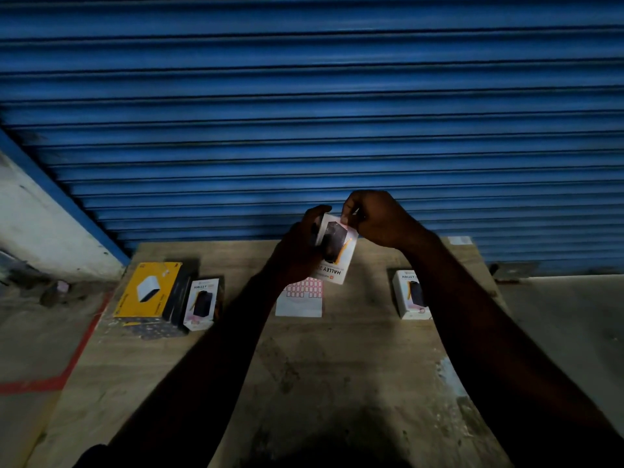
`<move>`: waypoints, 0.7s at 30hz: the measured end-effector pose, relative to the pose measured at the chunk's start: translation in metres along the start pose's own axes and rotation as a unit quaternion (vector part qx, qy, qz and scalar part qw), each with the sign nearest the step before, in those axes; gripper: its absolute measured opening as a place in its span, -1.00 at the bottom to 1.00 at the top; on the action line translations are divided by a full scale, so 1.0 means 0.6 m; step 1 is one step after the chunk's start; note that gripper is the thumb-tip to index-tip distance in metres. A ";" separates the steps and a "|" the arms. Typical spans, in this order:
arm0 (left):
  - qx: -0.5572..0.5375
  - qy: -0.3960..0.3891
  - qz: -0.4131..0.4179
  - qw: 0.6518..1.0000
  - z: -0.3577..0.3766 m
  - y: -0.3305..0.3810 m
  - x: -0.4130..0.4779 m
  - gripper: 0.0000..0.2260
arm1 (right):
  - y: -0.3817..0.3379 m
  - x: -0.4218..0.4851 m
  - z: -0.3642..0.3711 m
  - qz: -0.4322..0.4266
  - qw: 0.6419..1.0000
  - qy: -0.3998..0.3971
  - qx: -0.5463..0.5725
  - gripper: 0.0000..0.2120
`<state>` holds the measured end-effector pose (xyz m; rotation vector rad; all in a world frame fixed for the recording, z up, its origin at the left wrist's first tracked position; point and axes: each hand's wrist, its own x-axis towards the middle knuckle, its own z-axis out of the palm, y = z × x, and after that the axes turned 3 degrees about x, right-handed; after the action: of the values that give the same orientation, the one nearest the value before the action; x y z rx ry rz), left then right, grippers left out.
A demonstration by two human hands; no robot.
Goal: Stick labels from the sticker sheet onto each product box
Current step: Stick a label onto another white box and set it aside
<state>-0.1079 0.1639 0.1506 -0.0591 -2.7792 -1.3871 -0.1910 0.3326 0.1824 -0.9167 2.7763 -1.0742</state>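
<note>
Left hand (300,246) grips raised HALLEY box (337,251) by its side, above far middle of worktop (337,366). Right hand (374,217) curled, pinching box's top corner; too dim to confirm a label under the fingertips. Sticker sheet (300,298) flat on worktop just below. Second HALLEY box (202,304) and yellow box (145,290) near far-left corner, third HALLEY box (410,293) toward right edge. Risk: box held in air gives under pressure, so label may go on crooked or creased; poor light hides misplacement
</note>
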 end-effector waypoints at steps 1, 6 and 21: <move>0.000 0.000 0.003 1.000 0.000 0.000 0.000 -0.38 | 0.000 0.000 0.000 0.001 1.000 -0.001 0.001 -0.86; -0.001 -0.017 0.009 1.000 0.002 -0.008 -0.003 -0.38 | 0.006 -0.002 -0.006 0.011 1.000 -0.023 0.018 -0.83; -0.074 -0.007 0.100 0.992 -0.011 -0.009 -0.007 -0.38 | -0.010 0.007 -0.024 0.298 0.866 -0.068 0.395 -0.64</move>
<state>-0.1039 0.1552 0.1500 -0.3435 -2.5896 -1.5416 -0.1946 0.3357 0.1978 -0.0207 1.9273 -1.6706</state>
